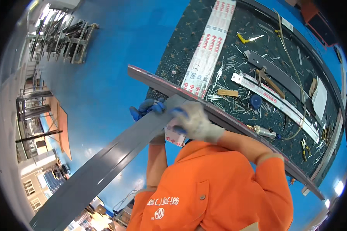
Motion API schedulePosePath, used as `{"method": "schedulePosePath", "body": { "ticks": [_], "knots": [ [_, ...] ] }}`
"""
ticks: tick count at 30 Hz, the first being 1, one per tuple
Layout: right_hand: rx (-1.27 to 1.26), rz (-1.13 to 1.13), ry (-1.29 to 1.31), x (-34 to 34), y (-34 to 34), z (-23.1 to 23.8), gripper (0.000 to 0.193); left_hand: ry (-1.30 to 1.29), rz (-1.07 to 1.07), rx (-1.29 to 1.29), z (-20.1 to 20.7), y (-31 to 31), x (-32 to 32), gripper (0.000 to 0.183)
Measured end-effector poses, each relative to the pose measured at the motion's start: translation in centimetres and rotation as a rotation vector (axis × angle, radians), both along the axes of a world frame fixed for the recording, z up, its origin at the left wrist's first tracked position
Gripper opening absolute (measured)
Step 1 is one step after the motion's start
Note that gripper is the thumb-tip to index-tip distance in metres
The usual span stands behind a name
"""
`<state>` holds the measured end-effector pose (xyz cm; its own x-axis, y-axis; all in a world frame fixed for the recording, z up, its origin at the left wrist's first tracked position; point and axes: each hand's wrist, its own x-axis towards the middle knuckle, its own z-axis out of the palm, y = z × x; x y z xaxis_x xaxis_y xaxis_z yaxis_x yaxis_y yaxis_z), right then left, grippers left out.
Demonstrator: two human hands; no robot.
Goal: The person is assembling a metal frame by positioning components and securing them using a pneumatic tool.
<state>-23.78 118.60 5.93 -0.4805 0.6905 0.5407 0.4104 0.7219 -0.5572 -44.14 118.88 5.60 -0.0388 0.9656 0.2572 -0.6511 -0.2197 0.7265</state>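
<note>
A long, wide grey profile (115, 150) runs from the lower left up to the bench edge. My left hand (147, 108), in a blue-and-white work glove, reaches under it, and its fingers curl over the far edge. Over the profile's upper end is my right hand (196, 122), gloved too and slightly blurred, with bent fingers closed at a piece of white protective film (175, 135) printed in red. That film hangs beside the profile's near edge; its upper part is hidden by the hand. Another long grey profile (239, 125) crosses along the bench edge, right by both hands.
Offcuts and shavings litter the dark bench (177, 50). On it lie a film-covered profile (212, 42), a hammer (272, 82), a yellow-handled tool (248, 38), a blue tape roll (255, 101), an air tool (263, 131) with its hose, and pliers (305, 149). Racks (75, 40) stand far left.
</note>
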Motion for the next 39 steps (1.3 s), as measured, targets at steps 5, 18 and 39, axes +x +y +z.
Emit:
{"method": "schedulePosePath", "body": {
  "ticks": [5,18,39],
  "knots": [
    [-0.420,-0.275,-0.520,3.6,2.1,-5.2,0.092,0.027,0.088,-0.068,1.4,2.4,2.8,0.088],
    [-0.543,-0.350,-0.628,2.2,3.0,-7.4,0.087,0.157,-0.054,0.001,0.1,5.9,2.9,0.087],
    [-0.613,-0.255,-0.631,3.5,3.8,-7.3,0.084,0.212,-0.132,-0.013,0.0,6.8,3.9,0.078]
  ]
}}
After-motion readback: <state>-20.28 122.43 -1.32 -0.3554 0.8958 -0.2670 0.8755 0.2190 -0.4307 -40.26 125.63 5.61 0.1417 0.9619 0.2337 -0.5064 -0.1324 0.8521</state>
